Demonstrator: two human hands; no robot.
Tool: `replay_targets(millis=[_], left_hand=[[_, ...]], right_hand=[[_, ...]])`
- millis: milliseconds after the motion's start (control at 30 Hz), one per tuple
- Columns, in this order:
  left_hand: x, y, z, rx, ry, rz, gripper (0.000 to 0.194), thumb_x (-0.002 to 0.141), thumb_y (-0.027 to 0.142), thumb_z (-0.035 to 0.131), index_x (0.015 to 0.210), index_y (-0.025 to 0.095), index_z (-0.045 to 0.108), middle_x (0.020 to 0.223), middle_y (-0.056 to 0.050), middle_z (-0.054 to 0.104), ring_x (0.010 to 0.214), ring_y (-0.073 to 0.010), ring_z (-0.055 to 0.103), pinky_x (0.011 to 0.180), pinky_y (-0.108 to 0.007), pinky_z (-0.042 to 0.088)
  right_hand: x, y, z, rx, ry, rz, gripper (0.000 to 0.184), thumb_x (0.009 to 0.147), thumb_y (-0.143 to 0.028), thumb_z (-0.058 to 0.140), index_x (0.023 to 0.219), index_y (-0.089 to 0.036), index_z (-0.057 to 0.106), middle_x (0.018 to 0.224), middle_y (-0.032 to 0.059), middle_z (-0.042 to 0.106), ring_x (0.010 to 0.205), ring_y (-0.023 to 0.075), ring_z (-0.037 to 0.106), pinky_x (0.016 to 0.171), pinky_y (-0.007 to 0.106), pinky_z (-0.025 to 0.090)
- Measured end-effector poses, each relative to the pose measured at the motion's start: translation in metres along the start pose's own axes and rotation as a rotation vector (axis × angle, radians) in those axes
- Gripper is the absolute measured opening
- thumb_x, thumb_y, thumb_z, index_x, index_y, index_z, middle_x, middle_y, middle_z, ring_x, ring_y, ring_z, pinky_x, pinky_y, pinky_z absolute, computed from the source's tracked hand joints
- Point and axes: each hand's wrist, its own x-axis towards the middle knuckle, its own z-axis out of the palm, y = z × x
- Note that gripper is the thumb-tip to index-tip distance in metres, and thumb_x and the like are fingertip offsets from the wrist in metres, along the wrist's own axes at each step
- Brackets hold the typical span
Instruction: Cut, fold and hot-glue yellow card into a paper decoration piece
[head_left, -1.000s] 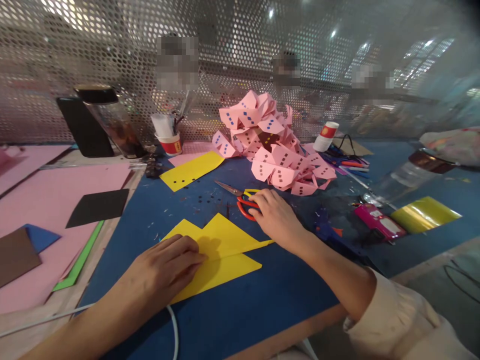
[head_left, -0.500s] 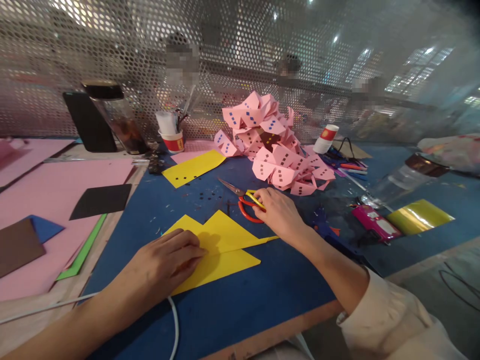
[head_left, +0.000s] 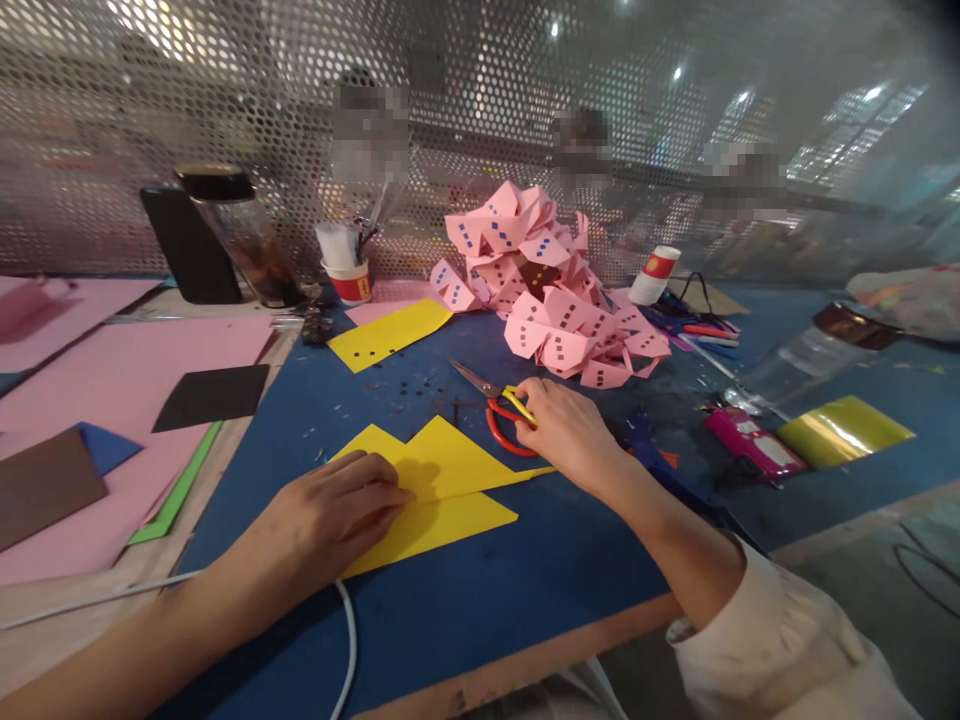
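Observation:
Yellow paper [head_left: 450, 460], cut with pointed peaks along its far side, lies on the blue tabletop. My left hand [head_left: 360, 510] rests on its left part, fingers curled and pressed together on the sheet; the fingertips are partly hidden. To the right of the paper, my right hand [head_left: 566, 425] grips the yellow handle of a pair of scissors [head_left: 487, 388]. The other handle is red, and the blades point away to the left. A narrow yellow strip [head_left: 541, 472] runs from the paper toward my right wrist. Small dark paper bits [head_left: 405, 387] are scattered beyond the peaks.
Pink folded paper pieces [head_left: 551, 290] are heaped at the back. A yellow sheet [head_left: 390, 335] lies beside them. Pink sheets [head_left: 210, 345] cover the left side. A dark-lidded jar [head_left: 251, 250], a paper cup [head_left: 349, 280] and a clear bottle [head_left: 814, 350] stand around. A white cable [head_left: 346, 640] crosses the front.
My right hand has moved slightly right and nearer with the scissors. My left hand stays on the yellow paper. The view has shifted a little.

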Motion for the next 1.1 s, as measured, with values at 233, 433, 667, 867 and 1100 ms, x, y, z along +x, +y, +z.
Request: replay_targets(millis=[233, 433, 667, 867, 1100], left_hand=[[-0.001, -0.001, 0.0, 0.013, -0.006, 0.005, 0.021, 0.102, 0.021, 0.05, 0.105, 0.024, 0.071, 0.103, -0.004, 0.069, 0.092, -0.0157, 0.068, 0.082, -0.023, 0.052], [-0.002, -0.003, 0.001, 0.004, -0.004, -0.003, 0.022, 0.102, 0.019, 0.05, 0.104, 0.024, 0.072, 0.103, -0.005, 0.07, 0.091, -0.0156, 0.068, 0.081, -0.023, 0.052], [0.001, 0.0, 0.001, -0.048, 0.016, -0.008, 0.022, 0.102, 0.019, 0.05, 0.106, 0.024, 0.072, 0.102, -0.005, 0.069, 0.092, -0.0161, 0.068, 0.082, -0.023, 0.053], [0.001, 0.0, 0.001, -0.032, 0.017, -0.003, 0.021, 0.102, 0.019, 0.052, 0.104, 0.024, 0.073, 0.101, -0.005, 0.069, 0.092, -0.0157, 0.067, 0.082, -0.024, 0.052], [0.001, 0.001, 0.001, -0.022, 0.028, 0.0, 0.022, 0.101, 0.017, 0.051, 0.104, 0.025, 0.072, 0.101, -0.003, 0.068, 0.092, -0.014, 0.066, 0.084, -0.023, 0.051]], right_hand=[[-0.001, 0.003, -0.01, 0.163, -0.073, 0.092, 0.032, 0.088, -0.025, 0.062, 0.118, -0.018, 0.055, 0.106, 0.0081, 0.073, 0.091, 0.0254, 0.072, 0.071, 0.033, 0.047], [0.003, 0.006, -0.005, 0.175, -0.134, 0.103, 0.035, 0.086, -0.028, 0.063, 0.118, -0.017, 0.053, 0.11, 0.011, 0.074, 0.094, 0.0288, 0.073, 0.069, 0.033, 0.045], [0.003, 0.012, -0.005, 0.422, -0.091, 0.204, 0.028, 0.086, -0.039, 0.071, 0.103, -0.021, 0.058, 0.088, 0.0049, 0.072, 0.079, 0.0237, 0.069, 0.066, 0.03, 0.043], [-0.005, -0.011, -0.017, 1.093, -0.051, 0.094, 0.04, 0.091, -0.054, 0.066, 0.075, -0.022, 0.048, 0.06, -0.0058, 0.052, 0.054, 0.0114, 0.051, 0.056, 0.026, 0.041], [-0.023, -0.04, -0.017, 1.487, -0.302, 0.007, 0.03, 0.091, -0.044, 0.072, 0.089, -0.022, 0.052, 0.064, -0.0045, 0.064, 0.049, 0.0086, 0.053, 0.047, 0.02, 0.039]])
